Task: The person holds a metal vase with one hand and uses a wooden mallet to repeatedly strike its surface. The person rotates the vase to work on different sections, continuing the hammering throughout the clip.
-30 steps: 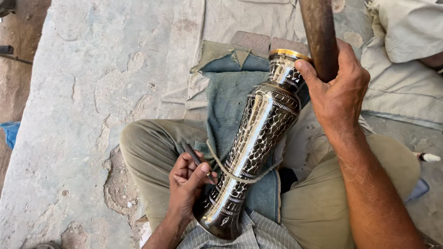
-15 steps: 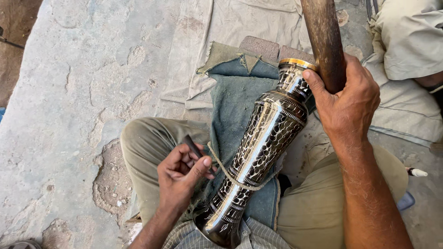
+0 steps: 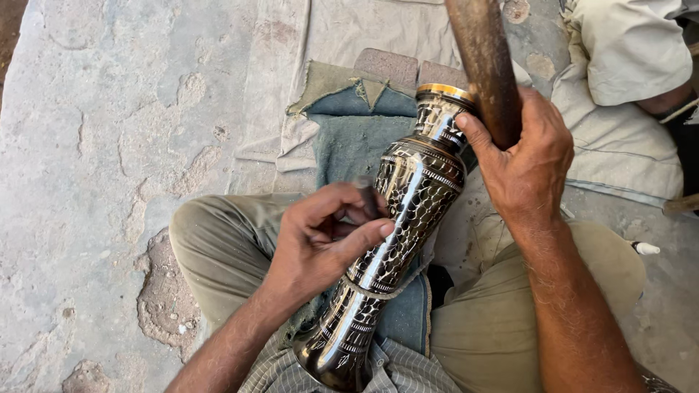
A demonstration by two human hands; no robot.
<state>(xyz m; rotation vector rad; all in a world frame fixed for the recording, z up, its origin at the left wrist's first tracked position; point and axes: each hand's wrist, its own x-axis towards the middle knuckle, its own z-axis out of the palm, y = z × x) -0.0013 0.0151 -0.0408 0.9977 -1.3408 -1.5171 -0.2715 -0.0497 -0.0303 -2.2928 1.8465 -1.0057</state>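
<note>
The tall engraved metal vase [image 3: 404,218] lies slanted across my lap, its foot near my belly and its gold-rimmed mouth pointing away over the blue-grey cloth [image 3: 349,142] spread between my knees. Cut pattern already covers the body from shoulder to foot, as far as I can see; whether any bare patch is left on the hidden side I cannot tell. My left hand [image 3: 324,244] is pinched together around a small dark tool held against the vase's waist. My right hand [image 3: 524,156] is clamped on a thick wooden handle [image 3: 484,65] beside the neck. Cracked stone floor [image 3: 109,145] lies beyond the cloth's left edge.
</note>
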